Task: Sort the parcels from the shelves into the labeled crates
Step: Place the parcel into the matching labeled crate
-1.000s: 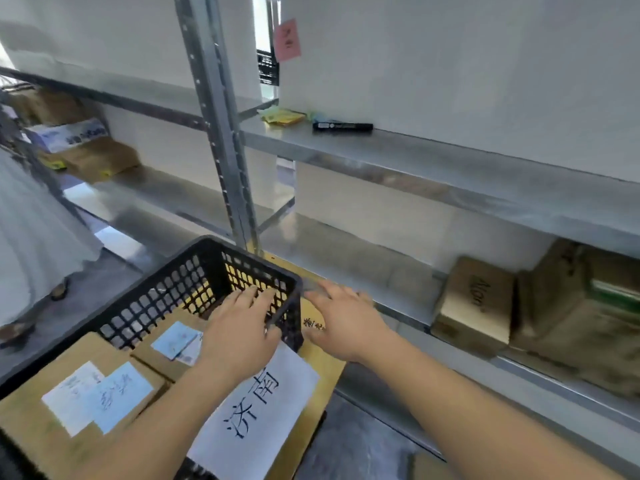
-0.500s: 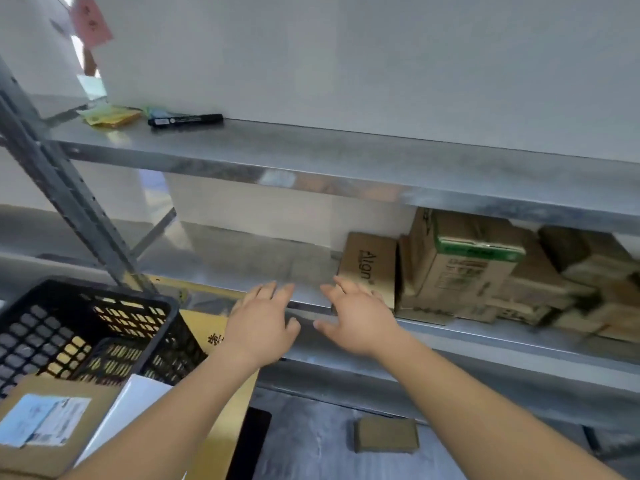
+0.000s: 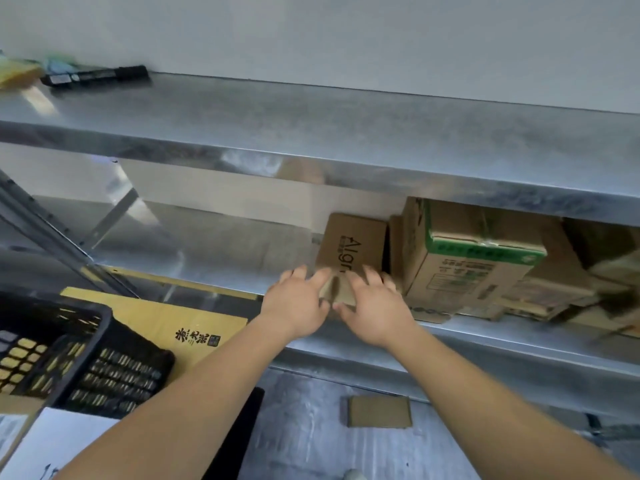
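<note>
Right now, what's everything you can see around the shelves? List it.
small brown parcel: one, brown, lower shelf, leftmost of the boxes
green-banded carton: one, brown with green, right beside it
other cartons: several, brown, blurred, further right
marker: one, black, upper shelf, left
yellow notes: blurred, beside marker
crate: one, black, lower left
flat cardboard piece: one, brown, floor
hands: left hand and right hand, fingers straight, at the small parcel's near end

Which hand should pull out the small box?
Probably right. The right hand lies on the small box, beside the big box; the left hand reaches only its left corner.
</note>
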Demonstrator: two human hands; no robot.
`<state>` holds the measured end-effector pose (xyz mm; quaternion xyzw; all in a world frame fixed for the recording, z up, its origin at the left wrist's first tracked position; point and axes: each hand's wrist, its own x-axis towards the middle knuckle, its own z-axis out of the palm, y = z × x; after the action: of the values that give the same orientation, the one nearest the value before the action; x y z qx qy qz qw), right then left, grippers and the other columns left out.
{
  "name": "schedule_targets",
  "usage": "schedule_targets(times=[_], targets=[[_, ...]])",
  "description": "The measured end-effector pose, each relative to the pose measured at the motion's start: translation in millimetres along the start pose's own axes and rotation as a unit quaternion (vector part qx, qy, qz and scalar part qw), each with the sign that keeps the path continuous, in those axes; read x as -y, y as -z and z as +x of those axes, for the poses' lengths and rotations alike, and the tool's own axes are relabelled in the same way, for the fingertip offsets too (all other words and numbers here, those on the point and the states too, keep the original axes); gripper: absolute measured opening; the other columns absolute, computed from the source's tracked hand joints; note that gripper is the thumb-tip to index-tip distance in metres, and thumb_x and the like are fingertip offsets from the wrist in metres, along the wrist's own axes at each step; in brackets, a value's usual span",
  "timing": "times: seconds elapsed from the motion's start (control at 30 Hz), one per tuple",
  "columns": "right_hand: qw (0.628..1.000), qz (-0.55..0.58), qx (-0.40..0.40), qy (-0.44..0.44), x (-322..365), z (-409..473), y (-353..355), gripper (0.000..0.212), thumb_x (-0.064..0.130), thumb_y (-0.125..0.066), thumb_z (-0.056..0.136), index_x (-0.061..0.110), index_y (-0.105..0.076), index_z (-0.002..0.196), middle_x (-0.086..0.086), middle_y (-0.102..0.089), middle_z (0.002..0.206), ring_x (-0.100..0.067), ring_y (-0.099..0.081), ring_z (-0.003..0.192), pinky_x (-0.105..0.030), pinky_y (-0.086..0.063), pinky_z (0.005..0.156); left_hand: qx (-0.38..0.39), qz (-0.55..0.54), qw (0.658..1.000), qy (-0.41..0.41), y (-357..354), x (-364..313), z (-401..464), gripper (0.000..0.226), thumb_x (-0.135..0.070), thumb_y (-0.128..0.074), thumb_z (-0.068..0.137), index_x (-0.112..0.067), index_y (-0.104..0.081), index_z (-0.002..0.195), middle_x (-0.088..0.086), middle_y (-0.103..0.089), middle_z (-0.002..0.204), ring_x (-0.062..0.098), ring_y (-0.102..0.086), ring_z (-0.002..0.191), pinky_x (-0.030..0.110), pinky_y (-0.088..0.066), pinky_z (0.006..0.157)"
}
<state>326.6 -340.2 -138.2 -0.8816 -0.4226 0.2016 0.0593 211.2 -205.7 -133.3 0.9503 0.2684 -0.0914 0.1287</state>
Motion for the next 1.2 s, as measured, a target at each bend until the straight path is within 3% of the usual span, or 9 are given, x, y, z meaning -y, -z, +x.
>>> schedule_targets(times=[0.27, 0.43, 0.53, 0.67, 0.77, 0.83, 0.97, 1.07, 1.2], targets=[[0.999, 0.022, 0.018, -0.024, 0, 29, -8, 0.069, 0.054, -0.038, 0.106, 0.02, -0.019, 0.163, -0.021, -0.006, 0.17, -0.051, -0.016, 0.151, -0.052, -0.015, 0.125, 0.052, -0.072, 0.996, -0.026, -18, 8, 38, 0.059, -0.047, -0.044, 0.1, -0.047, -0.02, 0.154, 0.019, 0.002, 0.166, 0.049, -0.029, 0.142, 0.051, -0.039, 0.111], [0.999, 0.028, -0.011, -0.042, 5, 37, -14, 0.07, 0.053, -0.046, 0.103, 0.022, -0.026, 0.162, -0.013, -0.009, 0.171, -0.05, -0.025, 0.143, -0.049, -0.022, 0.12, 0.036, -0.126, 0.991, -0.04, -24, 20, 42, 0.05, -0.043, -0.048, 0.099, -0.035, -0.032, 0.146, 0.021, -0.038, 0.143, 0.044, -0.054, 0.117, 0.045, -0.049, 0.097], [0.999, 0.024, -0.023, 0.004, 3, 33, -17, 0.079, 0.062, -0.058, 0.093, 0.026, -0.033, 0.16, -0.006, -0.022, 0.17, -0.034, -0.028, 0.146, -0.043, -0.02, 0.118, 0.03, -0.145, 0.989, -0.027, -24, 37, 35, 0.045, -0.052, -0.058, 0.087, -0.042, -0.037, 0.126, 0.015, -0.042, 0.13, 0.04, -0.059, 0.104, 0.041, -0.053, 0.088], [0.996, 0.079, -0.038, 0.011, -4, 27, -16, 0.083, 0.069, -0.068, 0.082, 0.039, -0.04, 0.154, 0.003, -0.022, 0.168, -0.029, -0.034, 0.145, -0.035, -0.026, 0.116, 0.082, -0.166, 0.983, -0.014, -16, 62, 39, 0.091, -0.073, -0.073, 0.055, -0.057, -0.029, 0.134, 0.02, -0.021, 0.153, 0.038, -0.044, 0.136, 0.035, -0.045, 0.1], [0.982, 0.175, -0.017, -0.069, -6, 33, -13, 0.104, 0.068, -0.078, 0.074, 0.051, -0.019, 0.158, 0.0, 0.007, 0.171, -0.035, -0.027, 0.151, -0.037, -0.031, 0.121, 0.138, -0.158, 0.977, -0.045, -9, 70, 51, 0.128, -0.062, -0.088, 0.042, -0.064, -0.009, 0.142, 0.02, -0.011, 0.161, 0.036, -0.034, 0.144, 0.031, -0.037, 0.108], [0.974, 0.203, 0.035, -0.092, -7, 39, -12, 0.118, 0.066, -0.083, 0.071, 0.059, -0.003, 0.157, -0.008, 0.007, 0.172, -0.033, -0.028, 0.153, -0.034, -0.032, 0.119, 0.14, -0.179, 0.971, -0.068, -10, 72, 58, 0.131, -0.06, -0.091, 0.043, -0.059, -0.011, 0.147, 0.015, -0.024, 0.158, 0.03, -0.038, 0.141, 0.026, -0.035, 0.107], [0.964, 0.25, 0.044, -0.073, -10, 43, -15, 0.125, 0.06, -0.091, 0.065, 0.056, -0.007, 0.158, -0.013, -0.024, 0.167, -0.029, -0.032, 0.151, -0.037, -0.032, 0.121, 0.074, -0.234, 0.968, -0.057, -21, 71, 65, 0.086, -0.07, -0.073, 0.07, -0.047, -0.034, 0.143, 0.008, -0.051, 0.137, 0.025, -0.05, 0.127, 0.033, -0.043, 0.104], [0.959, 0.28, 0.016, -0.05, -11, 37, -21, 0.127, 0.054, -0.098, 0.056, 0.058, -0.017, 0.154, -0.007, -0.032, 0.159, -0.027, -0.04, 0.144, -0.032, -0.036, 0.114, 0.057, -0.249, 0.966, -0.039, -24, 74, 60, 0.069, -0.062, -0.077, 0.074, -0.052, -0.038, 0.131, 0.006, -0.051, 0.125, 0.022, -0.056, 0.109, 0.029, -0.045, 0.087], [0.964, 0.26, -0.036, -0.044, -2, 23, -32, 0.15, 0.051, -0.1, 0.048, 0.073, 0.013, 0.144, -0.005, -0.027, 0.155, -0.035, -0.051, 0.132, -0.046, -0.046, 0.106, 0.033, -0.226, 0.973, -0.016, -20, 69, 36, 0.123, -0.053, -0.094, 0.049, -0.072, -0.011, 0.137, 0.003, -0.044, 0.115, 0.018, -0.052, 0.086, 0.027, -0.043, 0.07]])
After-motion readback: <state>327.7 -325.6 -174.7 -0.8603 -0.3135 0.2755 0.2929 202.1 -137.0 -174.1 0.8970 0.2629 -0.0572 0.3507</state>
